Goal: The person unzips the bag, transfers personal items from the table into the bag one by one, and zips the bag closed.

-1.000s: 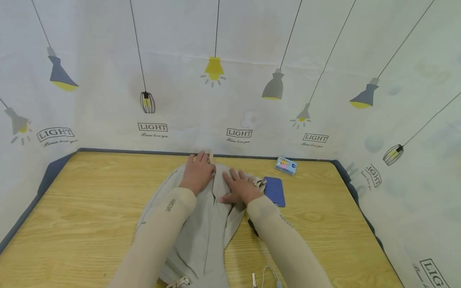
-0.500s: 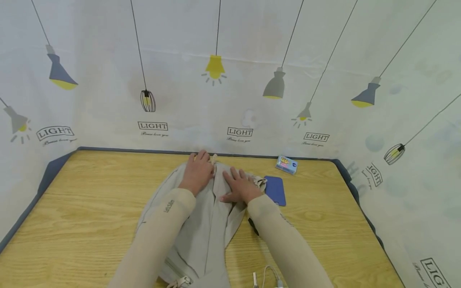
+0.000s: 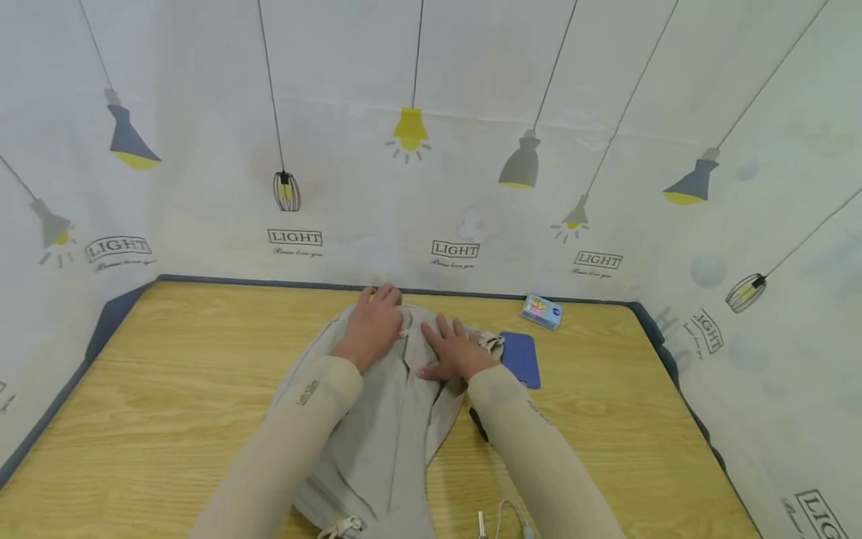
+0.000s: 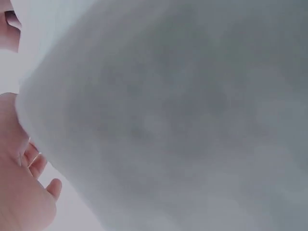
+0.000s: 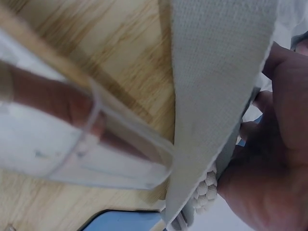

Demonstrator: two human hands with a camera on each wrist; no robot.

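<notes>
A light grey fabric bag lies on the wooden table, with a zip and a corded zipper pull near its front end. At its far end my left hand has its fingers bent over the top edge. A small pale zipper pull shows at the thumb side, seemingly pinched there; the fingertips are partly hidden. My right hand rests spread on the bag beside the seam. Grey cloth fills most of the left wrist view. In the right wrist view, a strap-like flap hangs beside the palm.
Right of the bag lie a blue flat pad and a small light-blue box. A black item is partly under the right forearm. A metal stick and white cable lie in front. A printed wall borders the table.
My left hand has shifted slightly towards me, and the pale zipper pull, earlier above the bag's far edge, now hangs lower by the thumb. The right hand stays on the bag.
</notes>
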